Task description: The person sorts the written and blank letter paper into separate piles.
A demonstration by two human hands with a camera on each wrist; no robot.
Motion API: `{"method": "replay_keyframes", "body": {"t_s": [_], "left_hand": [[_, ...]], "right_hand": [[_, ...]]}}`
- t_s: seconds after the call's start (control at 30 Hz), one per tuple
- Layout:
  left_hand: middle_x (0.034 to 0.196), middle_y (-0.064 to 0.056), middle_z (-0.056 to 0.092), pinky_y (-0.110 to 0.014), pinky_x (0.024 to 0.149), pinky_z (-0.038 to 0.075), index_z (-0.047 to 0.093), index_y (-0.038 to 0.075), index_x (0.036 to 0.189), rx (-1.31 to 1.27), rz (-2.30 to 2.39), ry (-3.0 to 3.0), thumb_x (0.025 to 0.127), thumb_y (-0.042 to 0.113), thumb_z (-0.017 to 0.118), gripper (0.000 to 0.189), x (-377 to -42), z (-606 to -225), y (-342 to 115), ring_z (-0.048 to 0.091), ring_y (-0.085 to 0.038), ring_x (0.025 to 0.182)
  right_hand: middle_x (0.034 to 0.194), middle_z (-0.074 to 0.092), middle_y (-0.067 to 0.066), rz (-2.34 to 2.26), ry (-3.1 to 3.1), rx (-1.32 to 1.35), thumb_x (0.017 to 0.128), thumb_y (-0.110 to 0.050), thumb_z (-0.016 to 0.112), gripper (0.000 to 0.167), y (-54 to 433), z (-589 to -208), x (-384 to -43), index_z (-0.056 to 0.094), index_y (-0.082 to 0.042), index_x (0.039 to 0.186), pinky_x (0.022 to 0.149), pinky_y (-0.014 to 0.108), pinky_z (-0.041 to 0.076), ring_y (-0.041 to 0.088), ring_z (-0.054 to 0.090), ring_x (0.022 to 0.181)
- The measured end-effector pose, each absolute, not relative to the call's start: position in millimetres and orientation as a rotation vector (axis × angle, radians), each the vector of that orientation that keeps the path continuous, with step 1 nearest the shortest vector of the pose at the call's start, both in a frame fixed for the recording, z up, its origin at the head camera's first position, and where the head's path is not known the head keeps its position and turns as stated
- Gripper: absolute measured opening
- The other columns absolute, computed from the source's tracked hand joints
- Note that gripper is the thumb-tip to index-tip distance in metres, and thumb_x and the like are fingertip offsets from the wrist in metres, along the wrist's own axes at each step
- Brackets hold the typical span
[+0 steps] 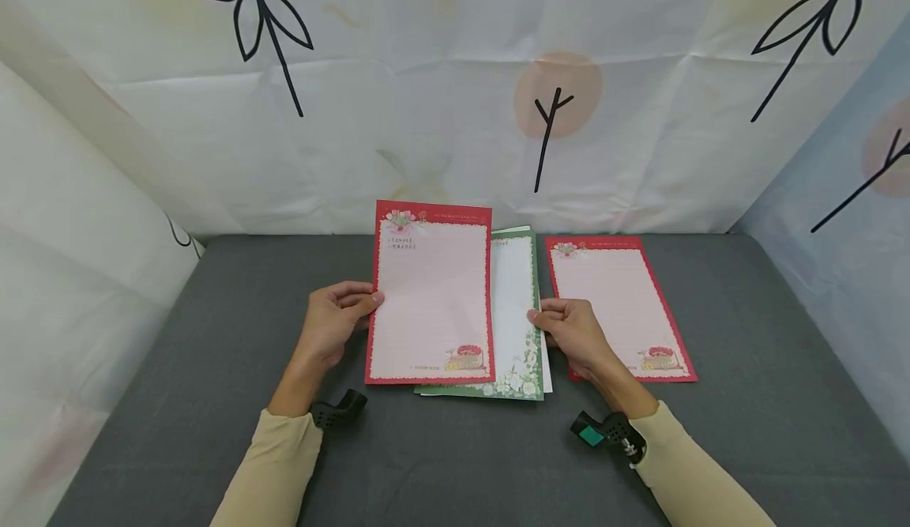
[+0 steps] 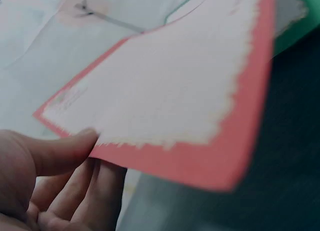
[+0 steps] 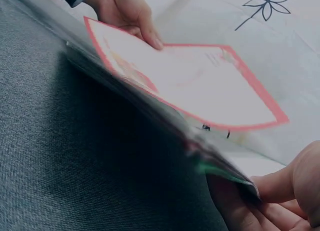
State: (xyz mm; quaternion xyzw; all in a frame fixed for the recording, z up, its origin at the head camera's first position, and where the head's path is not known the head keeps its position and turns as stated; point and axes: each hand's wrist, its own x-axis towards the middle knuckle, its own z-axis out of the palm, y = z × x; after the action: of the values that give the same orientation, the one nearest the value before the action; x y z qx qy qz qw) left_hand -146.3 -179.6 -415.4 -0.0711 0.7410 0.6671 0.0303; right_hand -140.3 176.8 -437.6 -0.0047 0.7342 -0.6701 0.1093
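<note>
A red-bordered sheet of letter paper [image 1: 432, 298] is held up by my left hand [image 1: 336, 320], which pinches its left edge between thumb and fingers. In the left wrist view the thumb [image 2: 75, 148] lies on top of this sheet [image 2: 160, 86], and the paper bends slightly. Behind it is a green-bordered sheet [image 1: 513, 314] with white flowers, on top of other paper. My right hand [image 1: 574, 329] pinches the right edge of that green-bordered stack. In the right wrist view the stack shows edge-on, raised off the table, between the right thumb [image 3: 275, 186] and fingers.
Another red-bordered sheet [image 1: 604, 306] lies on the dark grey table [image 1: 455, 464], right of the stack and partly under my right hand. White printed cloth [image 1: 455, 116] hangs behind the table and at both sides. Each wrist wears a black camera band [image 1: 340, 410].
</note>
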Motion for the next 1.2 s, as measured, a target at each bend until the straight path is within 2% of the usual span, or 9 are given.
{"method": "replay_keyframes", "body": {"t_s": [0.13,0.27,0.4,0.5,0.63,0.8,0.9,1.1,1.2], "left_hand": [[0.083,0.007,0.074,-0.025,0.069,0.057,0.065,-0.01,0.118,-0.203,2.05,2.288,0.094,0.013,0.075,0.034,-146,-407,-201,0.068,-0.007,0.077],[0.084,0.009,0.074,-0.025,0.07,0.058,0.071,0.002,0.11,-0.198,2.078,2.261,0.094,0.014,0.076,0.02,-146,-402,-222,0.069,-0.006,0.079],[0.085,0.009,0.075,-0.024,0.071,0.058,0.073,0.012,0.104,-0.227,2.122,2.219,0.093,0.015,0.077,0.011,-144,-400,-240,0.069,-0.005,0.081],[0.086,0.009,0.075,-0.023,0.07,0.058,0.073,0.013,0.103,-0.275,2.135,2.213,0.093,0.015,0.077,0.011,-143,-400,-250,0.07,-0.004,0.081],[0.086,0.01,0.075,-0.022,0.07,0.058,0.072,0.01,0.107,-0.351,2.095,2.249,0.092,0.018,0.078,0.018,-142,-402,-261,0.069,-0.003,0.081],[0.088,0.014,0.074,-0.021,0.072,0.058,0.065,-0.001,0.124,-0.466,1.93,2.384,0.093,0.026,0.077,0.043,-141,-405,-271,0.068,-0.003,0.083],[0.09,0.014,0.072,-0.019,0.073,0.057,0.061,-0.004,0.132,-0.534,1.814,2.47,0.094,0.028,0.076,0.052,-141,-408,-276,0.067,-0.001,0.083],[0.103,0.001,0.074,-0.022,0.076,0.055,0.064,-0.001,0.133,-0.651,1.614,2.597,0.096,0.03,0.073,0.048,-140,-414,-283,0.065,-0.004,0.087],[0.112,-0.009,0.074,-0.025,0.078,0.051,0.066,0.0,0.131,-0.677,1.537,2.663,0.097,0.028,0.072,0.045,-140,-417,-282,0.063,-0.008,0.092]], "right_hand": [[0.072,0.065,-0.002,-1.992,2.172,0.006,0.101,-0.002,0.061,0.031,178,-438,-141,0.059,0.02,0.123,0.07,0.024,0.059,0.002,0.064,0.077],[0.06,0.047,-0.006,-2.007,2.185,-0.023,0.101,-0.002,0.061,0.025,178,-440,-142,0.06,0.019,0.113,0.062,0.02,0.052,0.003,0.05,0.066],[0.058,0.03,-0.007,-2.019,2.203,-0.064,0.102,-0.004,0.061,0.021,179,-440,-142,0.057,0.017,0.101,0.055,0.02,0.039,0.005,0.033,0.059],[0.058,0.037,-0.008,-2.005,2.221,-0.06,0.102,-0.004,0.06,0.023,181,-439,-142,0.06,0.018,0.11,0.059,0.018,0.045,0.001,0.043,0.064],[0.064,0.056,-0.01,-1.994,2.232,-0.034,0.102,-0.002,0.059,0.034,183,-438,-142,0.057,0.019,0.129,0.069,0.019,0.055,-0.001,0.06,0.082],[0.066,0.059,-0.009,-2.026,2.213,-0.036,0.102,-0.002,0.059,0.033,183,-438,-142,0.057,0.02,0.126,0.067,0.02,0.055,0.0,0.06,0.077],[0.062,0.053,-0.008,-2.048,2.195,-0.042,0.103,-0.002,0.059,0.031,182,-437,-143,0.057,0.021,0.124,0.063,0.018,0.051,0.001,0.053,0.069],[0.064,0.056,-0.009,-2.056,2.181,-0.026,0.103,-0.002,0.058,0.032,182,-436,-142,0.056,0.02,0.126,0.064,0.019,0.051,0.002,0.054,0.072],[0.062,0.05,-0.007,-2.053,2.172,-0.023,0.103,-0.002,0.058,0.032,182,-436,-142,0.056,0.02,0.125,0.065,0.019,0.052,0.002,0.054,0.073]]}}
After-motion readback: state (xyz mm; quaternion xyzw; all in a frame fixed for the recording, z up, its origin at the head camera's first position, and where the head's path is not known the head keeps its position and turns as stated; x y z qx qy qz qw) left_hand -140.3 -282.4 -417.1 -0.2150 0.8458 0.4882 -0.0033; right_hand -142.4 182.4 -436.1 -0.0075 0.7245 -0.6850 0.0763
